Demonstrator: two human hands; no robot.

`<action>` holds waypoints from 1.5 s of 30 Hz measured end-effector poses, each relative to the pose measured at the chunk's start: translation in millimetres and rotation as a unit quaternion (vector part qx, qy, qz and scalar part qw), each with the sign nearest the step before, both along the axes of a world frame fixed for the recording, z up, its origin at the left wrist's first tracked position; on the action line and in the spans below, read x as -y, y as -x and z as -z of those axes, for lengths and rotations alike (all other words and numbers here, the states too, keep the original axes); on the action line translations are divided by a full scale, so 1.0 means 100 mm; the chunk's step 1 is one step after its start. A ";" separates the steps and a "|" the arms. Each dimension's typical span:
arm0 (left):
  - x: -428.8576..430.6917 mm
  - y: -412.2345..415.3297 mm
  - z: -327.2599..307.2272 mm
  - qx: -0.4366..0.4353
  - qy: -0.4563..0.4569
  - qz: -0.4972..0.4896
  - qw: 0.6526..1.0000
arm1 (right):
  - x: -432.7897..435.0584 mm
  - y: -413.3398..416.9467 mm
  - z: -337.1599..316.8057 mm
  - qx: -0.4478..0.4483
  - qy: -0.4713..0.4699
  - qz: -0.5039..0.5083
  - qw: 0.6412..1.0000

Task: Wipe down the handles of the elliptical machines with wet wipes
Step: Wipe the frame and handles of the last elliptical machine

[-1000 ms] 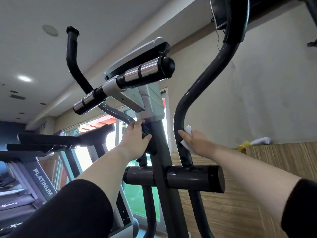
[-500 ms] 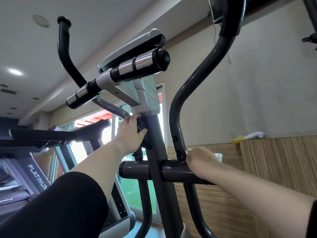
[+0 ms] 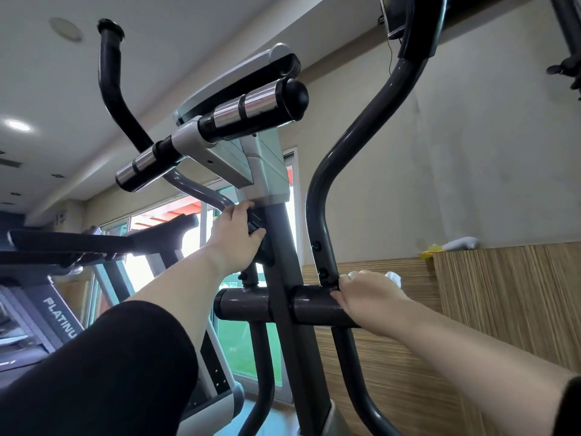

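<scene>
Elliptical machine [image 3: 283, 341] of dark grey steel tube, seen from below, filling mid-frame. Far left: black treadmill [image 3: 59, 313] with white "PLATINU" lettering, set before bright windows. Next along, left swing handle [image 3: 108, 77], black curved tube rising to a capped end near the ceiling. Right of that, short fixed crossbar [image 3: 245, 110] with black grips and chrome bands, mounted under a silver console [image 3: 239, 75]. Below the console, left hand [image 3: 234, 236], arm outstretched from a black sleeve [image 3: 103, 372], fingers and thumb closed round a black knob [image 3: 256, 226] on the side of the grey centre post [image 3: 283, 253]. Further right, horizontal dark pivot tube [image 3: 311, 305] crossing the post, and right swing handle [image 3: 327, 184] bolted to it, curving up out of frame. At that joint, right hand [image 3: 367, 294], fingers curled over the pivot tube just beside the handle's base, holding a crumpled white wet wipe [image 3: 393, 277]; only a corner of the wipe showing past the knuckles. Far right: wood-grain wall panel [image 3: 503, 294], with a yellow and a white item [image 3: 462, 243] on its top ledge, too small to identify.
</scene>
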State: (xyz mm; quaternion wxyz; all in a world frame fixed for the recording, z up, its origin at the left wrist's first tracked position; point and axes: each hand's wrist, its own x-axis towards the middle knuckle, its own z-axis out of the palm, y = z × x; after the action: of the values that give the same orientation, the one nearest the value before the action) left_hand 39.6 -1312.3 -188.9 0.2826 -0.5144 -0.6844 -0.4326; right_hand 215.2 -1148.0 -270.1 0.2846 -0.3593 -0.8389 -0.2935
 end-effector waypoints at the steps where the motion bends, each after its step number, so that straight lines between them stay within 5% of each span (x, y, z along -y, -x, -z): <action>1: 0.00 0.00 0.00 -0.001 0.000 -0.001 1.000 | -0.04 -0.05 0.06 -0.004 -0.038 -0.041 0.998; 4: -0.01 0.02 0.00 -0.008 0.001 -0.003 1.000 | -0.09 -0.21 0.07 -0.023 -0.013 -0.113 0.993; 9: -0.02 0.01 0.00 -0.009 -0.002 -0.006 1.000 | 0.06 0.03 -0.11 -0.029 0.109 0.021 0.993; 13: -0.02 0.00 -0.01 -0.008 0.002 -0.010 1.000 | 0.13 0.12 0.10 -0.039 -0.031 0.043 0.998; 18: -0.03 0.04 0.00 -0.015 0.004 -0.022 1.000 | 0.00 -0.16 0.49 0.043 -0.234 -0.044 0.970; 21: -0.05 0.06 -0.01 -0.020 0.004 -0.025 0.999 | -0.09 -0.22 0.50 0.082 -0.263 -0.090 0.957; 29: -0.06 0.08 0.00 -0.021 0.001 -0.028 0.999 | 0.02 0.08 0.52 0.212 -0.216 -0.089 0.949; 37: -0.08 0.11 0.02 -0.031 -0.004 -0.023 0.999 | 0.27 0.84 0.26 0.051 -0.077 -0.018 0.996; 41: -0.09 0.12 0.01 -0.040 -0.014 -0.035 0.998 | 0.40 1.07 0.02 0.035 0.031 0.090 0.995; 45: -0.09 0.13 0.01 -0.042 -0.015 -0.033 0.998 | 0.40 1.16 -0.17 -0.002 0.144 0.085 0.986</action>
State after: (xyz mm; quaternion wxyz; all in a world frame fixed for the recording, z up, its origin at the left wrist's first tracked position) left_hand 26.1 -1302.9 -190.2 0.3323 -0.5052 -0.6820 -0.4114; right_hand 99.3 -1188.1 -252.8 0.2059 -0.4674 -0.8381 -0.1919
